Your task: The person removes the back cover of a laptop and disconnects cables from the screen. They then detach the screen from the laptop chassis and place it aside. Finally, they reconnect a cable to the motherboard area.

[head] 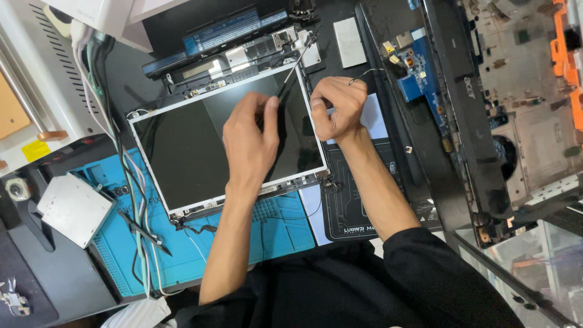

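Note:
A bare laptop screen panel (182, 146) with a metal frame lies tilted on a blue work mat (279, 234). My left hand (249, 136) rests over the panel's middle and grips a screwdriver (294, 67). The screwdriver's thin shaft points up toward the panel's top right corner. My right hand (337, 106) is curled at the panel's right edge, fingers closed against the frame, with a ring on one finger. Whether it pinches anything small is hidden.
A laptop battery (234, 30) and hinge parts lie beyond the panel. A silver drive (73, 209) sits at left beside loose cables (130, 176). An opened laptop base (522, 103) with a blue circuit board (419, 73) fills the right side. A black mat (352, 206) lies under my right forearm.

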